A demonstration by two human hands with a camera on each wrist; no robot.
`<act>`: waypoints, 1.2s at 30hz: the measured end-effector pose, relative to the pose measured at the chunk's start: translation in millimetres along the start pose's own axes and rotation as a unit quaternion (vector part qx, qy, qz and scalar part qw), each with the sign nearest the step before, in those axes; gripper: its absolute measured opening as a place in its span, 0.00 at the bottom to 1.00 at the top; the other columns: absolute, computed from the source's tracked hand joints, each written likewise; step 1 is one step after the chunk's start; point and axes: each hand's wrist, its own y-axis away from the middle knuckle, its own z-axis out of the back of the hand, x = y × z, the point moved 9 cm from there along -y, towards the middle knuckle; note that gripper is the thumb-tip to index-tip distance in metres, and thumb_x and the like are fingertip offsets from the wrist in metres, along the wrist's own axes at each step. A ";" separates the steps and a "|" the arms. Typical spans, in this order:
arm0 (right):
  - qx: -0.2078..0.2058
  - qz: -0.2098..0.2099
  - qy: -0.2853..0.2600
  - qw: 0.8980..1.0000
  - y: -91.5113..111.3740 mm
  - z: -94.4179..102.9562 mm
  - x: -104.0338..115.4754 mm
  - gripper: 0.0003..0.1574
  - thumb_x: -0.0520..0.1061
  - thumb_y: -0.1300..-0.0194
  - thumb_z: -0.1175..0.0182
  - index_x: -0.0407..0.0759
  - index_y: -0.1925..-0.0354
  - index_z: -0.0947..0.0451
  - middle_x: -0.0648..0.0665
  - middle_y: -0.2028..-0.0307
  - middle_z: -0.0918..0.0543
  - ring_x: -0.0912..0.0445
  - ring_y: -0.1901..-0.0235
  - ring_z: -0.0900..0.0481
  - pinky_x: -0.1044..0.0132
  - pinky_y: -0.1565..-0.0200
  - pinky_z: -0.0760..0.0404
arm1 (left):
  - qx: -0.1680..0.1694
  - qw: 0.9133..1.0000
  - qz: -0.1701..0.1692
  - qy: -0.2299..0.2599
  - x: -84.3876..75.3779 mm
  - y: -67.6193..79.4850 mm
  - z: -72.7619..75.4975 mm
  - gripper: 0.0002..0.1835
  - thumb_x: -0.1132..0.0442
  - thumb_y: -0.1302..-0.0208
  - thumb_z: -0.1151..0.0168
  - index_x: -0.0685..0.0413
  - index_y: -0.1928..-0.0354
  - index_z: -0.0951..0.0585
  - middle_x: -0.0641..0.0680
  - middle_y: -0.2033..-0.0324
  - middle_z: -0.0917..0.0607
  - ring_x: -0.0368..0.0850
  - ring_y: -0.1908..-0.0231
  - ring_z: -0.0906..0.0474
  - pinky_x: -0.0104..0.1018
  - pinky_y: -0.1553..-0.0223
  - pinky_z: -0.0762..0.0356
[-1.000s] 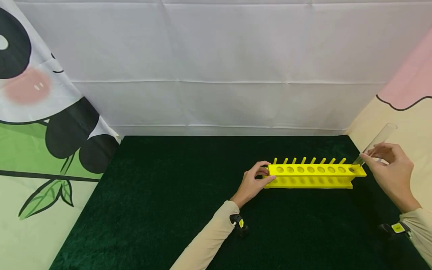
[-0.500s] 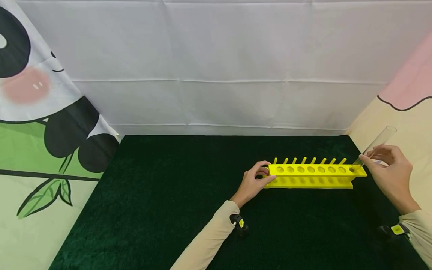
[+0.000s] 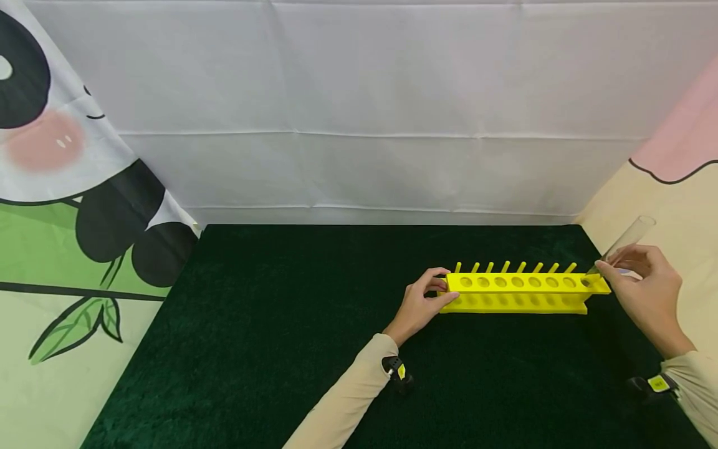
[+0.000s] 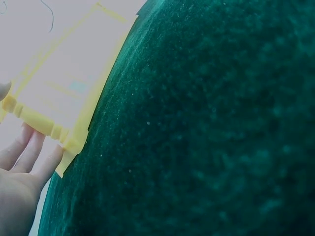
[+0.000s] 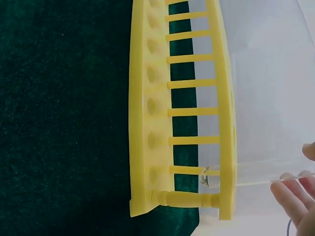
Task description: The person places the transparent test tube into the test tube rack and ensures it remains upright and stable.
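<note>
A yellow test tube rack (image 3: pixel 516 289) stands on the table's right part, with a row of holes and a row of upright pegs behind them. My left hand (image 3: pixel 417 304) grips its left end between thumb and fingers; in the left wrist view the fingers (image 4: pixel 34 150) touch the rack's end bar. A clear glass test tube (image 3: pixel 634 232), leaning to the right, is pinched by my right hand (image 3: pixel 647 290). Its rounded bottom (image 5: pixel 210 177) has passed through the top plate's rightmost hole in the right wrist view, apart from the lower shelf (image 5: pixel 137 113).
Dark green velvety cloth (image 3: pixel 280 343) covers the table. A white sheet (image 3: pixel 364 112) hangs behind it, with printed cloths at the left (image 3: pixel 45 243) and right (image 3: pixel 679 206). Each wrist wears a strapped camera.
My right hand has come slightly down and to the left, and the test tube has sunk a little lower into the rack. My left hand and the rack have hardly moved.
</note>
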 end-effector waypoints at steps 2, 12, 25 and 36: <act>0.000 -0.003 0.002 1.000 0.4 -0.6 0.0 0.23 0.40 0.41 0.35 0.34 0.50 0.31 0.59 0.63 0.30 0.74 0.62 0.31 0.90 0.62 0.36 | -0.001 1.000 0.001 0.001 0.0 0.4 0.9 0.24 0.54 0.37 0.37 0.39 0.41 0.30 0.45 0.52 0.23 0.37 0.53 0.24 0.31 0.54 0.24; -0.001 -0.026 0.007 1.000 1.4 -3.2 -2.7 0.23 0.41 0.40 0.35 0.34 0.50 0.31 0.63 0.64 0.32 0.75 0.63 0.32 0.90 0.63 0.36 | -0.002 1.000 0.003 0.003 0.9 1.5 4.7 0.23 0.53 0.37 0.37 0.31 0.42 0.31 0.44 0.52 0.24 0.35 0.53 0.25 0.30 0.54 0.24; 0.002 -0.028 0.004 1.000 4.6 -6.7 -0.2 0.23 0.42 0.39 0.36 0.33 0.51 0.32 0.62 0.64 0.31 0.74 0.62 0.32 0.90 0.62 0.36 | 0.001 1.000 -0.002 0.001 -1.8 3.3 9.7 0.25 0.53 0.37 0.37 0.42 0.40 0.31 0.45 0.52 0.24 0.38 0.52 0.24 0.30 0.54 0.24; -0.003 -0.037 0.015 0.999 10.0 -7.8 0.3 0.22 0.44 0.39 0.36 0.35 0.51 0.30 0.59 0.62 0.29 0.74 0.61 0.32 0.84 0.55 0.31 | -0.001 1.000 -0.007 0.005 -2.1 5.7 13.4 0.22 0.53 0.38 0.37 0.32 0.43 0.30 0.44 0.53 0.23 0.36 0.53 0.25 0.30 0.54 0.24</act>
